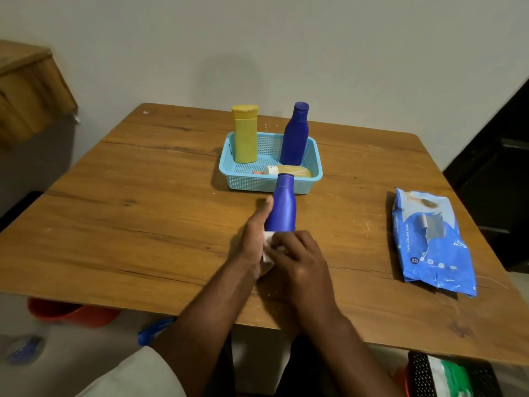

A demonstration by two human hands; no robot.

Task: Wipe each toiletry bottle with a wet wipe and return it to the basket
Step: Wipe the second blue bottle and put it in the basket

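Observation:
My left hand (254,239) grips a small blue bottle (282,207) held above the wooden table (143,213), its cap pointing away toward the basket. My right hand (300,259) presses a white wet wipe (269,246) against the bottle's base, fingers curled over it. Behind them the light blue basket (313,156) holds a yellow bottle (244,136) standing at its left, a taller blue bottle (294,136) standing at its right, and a yellow bottle with a white cap (289,171) lying along its front.
A blue pack of wet wipes (429,242) lies on the table at the right. A red bucket (71,310) sits under the table's left edge. A dark crate (452,373) stands on the floor at lower right.

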